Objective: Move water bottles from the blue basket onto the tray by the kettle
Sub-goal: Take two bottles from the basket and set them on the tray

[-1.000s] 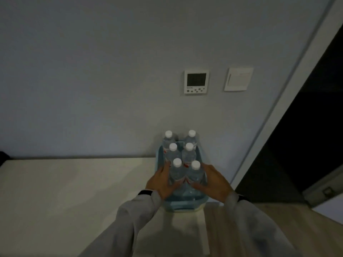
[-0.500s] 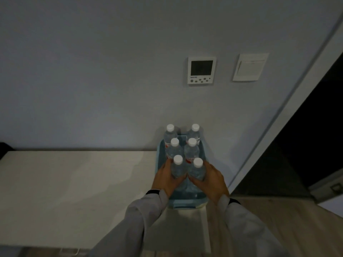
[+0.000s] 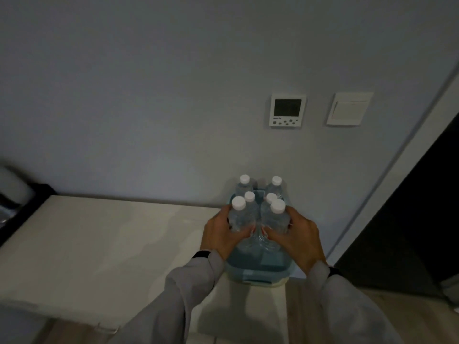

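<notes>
A blue basket (image 3: 258, 268) stands at the right end of a white counter (image 3: 111, 244), against the wall. It holds several clear water bottles with white caps. My left hand (image 3: 221, 234) is wrapped around the near left bottle (image 3: 239, 216), and my right hand (image 3: 298, 237) grips the near right bottle (image 3: 275, 218). Both near bottles stand raised above the others, their bases still inside the basket. Behind them stand more bottles (image 3: 244, 186), upright. At the far left edge a pale blurred object (image 3: 13, 188) rests on a dark tray (image 3: 27, 204).
A thermostat panel (image 3: 287, 110) and a light switch (image 3: 349, 109) are mounted on the grey wall above the basket. A dark doorway (image 3: 409, 219) opens at the right. Wooden floor shows below the counter's front edge.
Both hands have closed on the two near bottles and lifted them partway up in the basket. The view has swung left, bringing the dark tray into sight.
</notes>
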Tool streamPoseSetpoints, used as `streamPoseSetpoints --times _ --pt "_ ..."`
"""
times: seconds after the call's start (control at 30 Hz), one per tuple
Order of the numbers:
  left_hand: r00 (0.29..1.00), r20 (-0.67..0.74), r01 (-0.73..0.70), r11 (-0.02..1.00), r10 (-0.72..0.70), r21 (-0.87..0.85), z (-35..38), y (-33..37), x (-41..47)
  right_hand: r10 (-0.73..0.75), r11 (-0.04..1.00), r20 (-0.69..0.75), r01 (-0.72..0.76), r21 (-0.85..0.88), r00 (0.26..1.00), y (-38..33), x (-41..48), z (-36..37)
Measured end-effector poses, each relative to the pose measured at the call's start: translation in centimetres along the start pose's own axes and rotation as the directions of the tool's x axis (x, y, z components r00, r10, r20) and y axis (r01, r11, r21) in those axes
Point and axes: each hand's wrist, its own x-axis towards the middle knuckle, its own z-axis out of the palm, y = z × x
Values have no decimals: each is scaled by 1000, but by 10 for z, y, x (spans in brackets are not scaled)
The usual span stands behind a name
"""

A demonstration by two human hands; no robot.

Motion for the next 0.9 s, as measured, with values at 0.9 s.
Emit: streamPoseSetpoints --times 0.9 --pt "906 -422 27 989 37 146 -462 -161 -189 -447 888 160 415 198 880 -353 -114 309"
